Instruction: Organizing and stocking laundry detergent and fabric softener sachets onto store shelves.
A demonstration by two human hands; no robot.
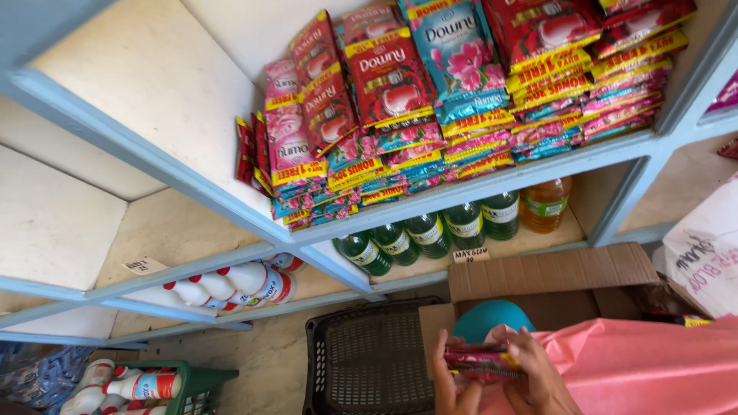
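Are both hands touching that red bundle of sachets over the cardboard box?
Touching. The head view shows the left hand and right hand gripping the red sachet bundle from either end, fingers wrapped over it.

Both hands sit low in the head view, close together at the bottom edge, with only the hands and a little of each wrist showing. The left hand [453, 380] rises from below with its palm turned inward and its fingers [440, 350] curled up and over toward the right, the thumb tucked on the near side. The right hand [538, 376] meets it from the other side, back of the hand facing up, fingers [511, 338] bent and pinched inward so that the fingertips of the two hands lie just beside each other, closed in a grip.
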